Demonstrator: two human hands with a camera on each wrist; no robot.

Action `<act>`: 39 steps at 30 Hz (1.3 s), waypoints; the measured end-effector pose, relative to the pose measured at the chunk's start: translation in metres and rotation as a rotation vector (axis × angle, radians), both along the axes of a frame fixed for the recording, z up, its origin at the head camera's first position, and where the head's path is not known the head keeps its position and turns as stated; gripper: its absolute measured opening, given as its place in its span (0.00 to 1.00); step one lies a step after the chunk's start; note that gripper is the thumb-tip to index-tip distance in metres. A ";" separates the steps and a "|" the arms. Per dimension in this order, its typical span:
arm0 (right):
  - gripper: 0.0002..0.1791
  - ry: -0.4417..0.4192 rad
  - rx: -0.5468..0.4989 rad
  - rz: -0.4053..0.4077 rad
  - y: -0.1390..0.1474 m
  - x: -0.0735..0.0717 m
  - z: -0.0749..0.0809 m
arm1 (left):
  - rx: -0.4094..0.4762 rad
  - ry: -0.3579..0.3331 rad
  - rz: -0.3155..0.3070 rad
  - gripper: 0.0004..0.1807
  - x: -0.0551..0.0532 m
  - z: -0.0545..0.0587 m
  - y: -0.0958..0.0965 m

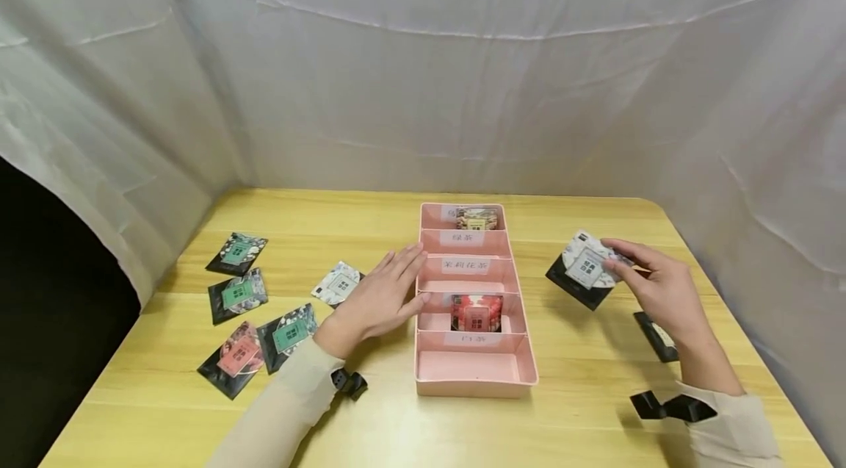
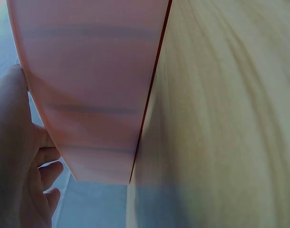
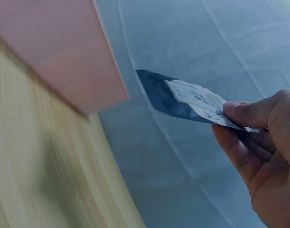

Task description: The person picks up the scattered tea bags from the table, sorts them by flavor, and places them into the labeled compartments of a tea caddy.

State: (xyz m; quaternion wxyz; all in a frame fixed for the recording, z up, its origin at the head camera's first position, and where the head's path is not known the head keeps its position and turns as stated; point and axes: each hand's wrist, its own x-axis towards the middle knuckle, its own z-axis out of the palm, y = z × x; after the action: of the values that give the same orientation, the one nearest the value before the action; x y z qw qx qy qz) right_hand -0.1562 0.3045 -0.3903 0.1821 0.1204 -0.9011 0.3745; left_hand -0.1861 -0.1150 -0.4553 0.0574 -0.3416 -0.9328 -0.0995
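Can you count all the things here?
Cloth: count unclear, whitish, behind
Table: one, yellow, in front
Tray: one, pink, table's middle
Paper tags: four visible, white, in tray
Green packets: three, green labels, left
Red packets: two, reddish, left and in tray
Yellow packet: one, yellow label, tray's back
White packets: two, whitish, left; right, lifted
Partly covered packet: one, mostly black, right
Wrist gadgets: two, black, each side
Sleeves: two, cream, each side
Left hand: one, bare, touching tray
Right hand: one, bare, holding white packet
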 end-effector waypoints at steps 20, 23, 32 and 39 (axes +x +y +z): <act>0.21 0.101 -0.129 0.324 -0.061 0.021 0.006 | 0.016 0.003 0.003 0.41 -0.002 -0.001 -0.002; 0.21 0.082 -0.170 0.366 -0.067 0.023 0.002 | 0.015 0.009 0.008 0.40 -0.002 -0.002 -0.002; 0.19 0.021 -0.196 0.489 -0.088 0.028 -0.010 | 0.019 -0.012 0.038 0.40 0.001 -0.002 0.000; 0.18 0.026 -0.152 0.526 -0.101 0.033 -0.020 | 0.006 -0.002 0.028 0.41 0.002 -0.001 0.001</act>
State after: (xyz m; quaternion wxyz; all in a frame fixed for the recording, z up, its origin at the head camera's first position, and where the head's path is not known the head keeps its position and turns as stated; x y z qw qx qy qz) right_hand -0.1236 0.2034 -0.4099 0.0985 0.3408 -0.8060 0.4738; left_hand -0.1838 -0.1137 -0.4564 0.0590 -0.3283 -0.9372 -0.1016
